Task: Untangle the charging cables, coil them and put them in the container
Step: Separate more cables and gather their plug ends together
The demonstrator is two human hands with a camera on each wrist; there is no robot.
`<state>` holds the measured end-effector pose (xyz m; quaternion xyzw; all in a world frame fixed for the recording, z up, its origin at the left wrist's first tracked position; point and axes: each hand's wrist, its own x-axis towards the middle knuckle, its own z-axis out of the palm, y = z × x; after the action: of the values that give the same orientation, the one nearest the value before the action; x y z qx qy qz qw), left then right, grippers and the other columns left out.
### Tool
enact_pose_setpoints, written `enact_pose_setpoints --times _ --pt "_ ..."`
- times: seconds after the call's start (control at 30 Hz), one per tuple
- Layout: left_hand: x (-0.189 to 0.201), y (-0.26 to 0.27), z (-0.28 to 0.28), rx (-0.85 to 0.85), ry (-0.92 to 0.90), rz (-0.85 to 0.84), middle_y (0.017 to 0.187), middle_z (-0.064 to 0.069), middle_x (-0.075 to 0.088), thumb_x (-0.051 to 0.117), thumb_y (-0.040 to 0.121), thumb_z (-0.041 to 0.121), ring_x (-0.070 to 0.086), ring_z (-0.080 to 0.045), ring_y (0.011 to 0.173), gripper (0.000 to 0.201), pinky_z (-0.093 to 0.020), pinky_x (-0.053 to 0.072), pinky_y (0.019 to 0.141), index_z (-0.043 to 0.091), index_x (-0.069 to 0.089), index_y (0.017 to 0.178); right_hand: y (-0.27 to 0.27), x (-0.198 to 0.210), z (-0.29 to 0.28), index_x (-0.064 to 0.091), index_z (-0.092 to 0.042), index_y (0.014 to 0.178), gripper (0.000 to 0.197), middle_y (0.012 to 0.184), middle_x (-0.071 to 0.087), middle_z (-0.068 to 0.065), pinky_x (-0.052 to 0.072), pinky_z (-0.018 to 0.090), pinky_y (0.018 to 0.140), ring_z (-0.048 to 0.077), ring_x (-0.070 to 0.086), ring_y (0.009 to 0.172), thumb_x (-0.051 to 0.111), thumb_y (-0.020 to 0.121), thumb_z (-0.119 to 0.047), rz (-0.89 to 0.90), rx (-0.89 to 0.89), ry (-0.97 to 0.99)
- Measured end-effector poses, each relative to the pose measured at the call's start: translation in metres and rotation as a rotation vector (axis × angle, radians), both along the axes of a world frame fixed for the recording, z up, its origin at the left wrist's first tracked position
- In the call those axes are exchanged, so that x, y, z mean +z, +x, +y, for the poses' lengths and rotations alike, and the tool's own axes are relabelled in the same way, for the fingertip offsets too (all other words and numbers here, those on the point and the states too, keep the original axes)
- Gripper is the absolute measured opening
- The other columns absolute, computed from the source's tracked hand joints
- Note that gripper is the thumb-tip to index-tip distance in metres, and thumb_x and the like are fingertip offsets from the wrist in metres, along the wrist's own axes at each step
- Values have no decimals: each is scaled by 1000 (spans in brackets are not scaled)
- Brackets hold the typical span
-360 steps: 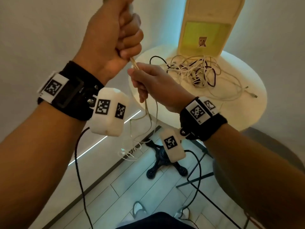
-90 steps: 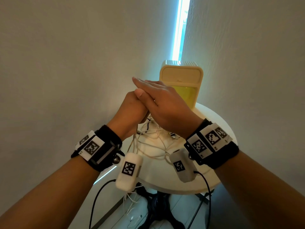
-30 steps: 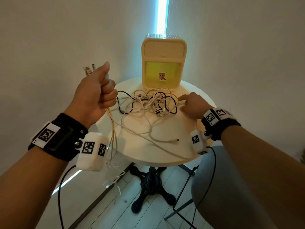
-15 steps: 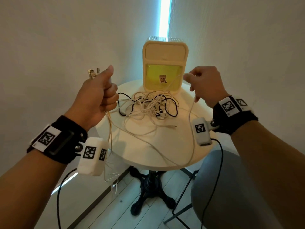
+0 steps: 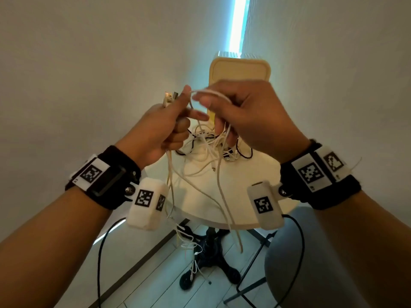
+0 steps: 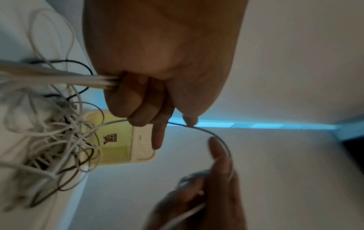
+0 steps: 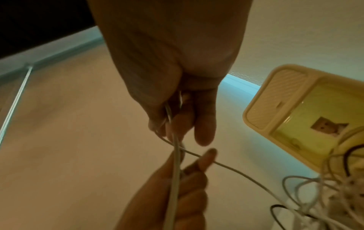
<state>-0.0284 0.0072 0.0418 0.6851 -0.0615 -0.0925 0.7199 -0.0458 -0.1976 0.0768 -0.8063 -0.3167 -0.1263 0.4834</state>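
My left hand is raised over the round white table. It grips a bundle of white cables in its fist, with plugs sticking out on top. The bundle's loose ends hang toward the floor. My right hand is right beside it and pinches a white cable that arcs across to the left thumb. The tangle of white and black cables lies on the table behind my hands. The cream container with a yellow window stands upright at the back, partly hidden.
The table stands on a black pedestal foot in a corner where two pale walls meet at a bright light strip. A grey rounded seat is close at the lower right. Black camera leads hang from my wrists.
My right hand swung left from the table's right side, bringing a white cable up against the left hand. The left hand kept its bundle and moved toward the middle.
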Motion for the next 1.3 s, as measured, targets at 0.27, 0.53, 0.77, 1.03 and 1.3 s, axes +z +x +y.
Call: enact_pose_setpoints --times 0.27,0.53,0.77,1.03,1.3 --pt "19 -1 20 83 -45 -187 63 2 17 53 110 26 12 -13 51 27 -26 14 42 12 72 97 35 -54 -13 77 -15 107 19 93 76 1 54 33 67 21 69 77 68 102 -31 182 -100 -596" --pt "19 -11 45 57 122 -236 57 2 20 50 110 24 13 -16 49 36 -30 10 47 13 61 78 34 -55 -11 75 -23 117 18 97 75 -8 60 30 70 19 73 78 69 100 -21 356 -16 -744" --pt "0 -26 62 -31 263 -164 60 -2 18 50 109 22 12 -18 54 41 -30 12 48 13 55 70 22 -25 18 24 -42 162 87 101 64 -2 41 17 65 2 53 64 66 93 -9 41 -78 -304" --pt "-5 -35 80 -4 304 -173 56 -8 30 54 109 41 20 -17 47 50 -25 19 44 11 60 69 5 -43 63 65 -16 109 7 87 71 4 62 46 50 21 71 55 62 103 -13 183 130 -433" --pt "15 -18 98 312 -21 -288 66 -7 14 40 112 54 13 -15 47 57 -27 14 45 20 48 66 -33 -90 101 62 -7 100 24 87 76 20 62 38 49 29 73 56 50 111 -24 629 289 -335"
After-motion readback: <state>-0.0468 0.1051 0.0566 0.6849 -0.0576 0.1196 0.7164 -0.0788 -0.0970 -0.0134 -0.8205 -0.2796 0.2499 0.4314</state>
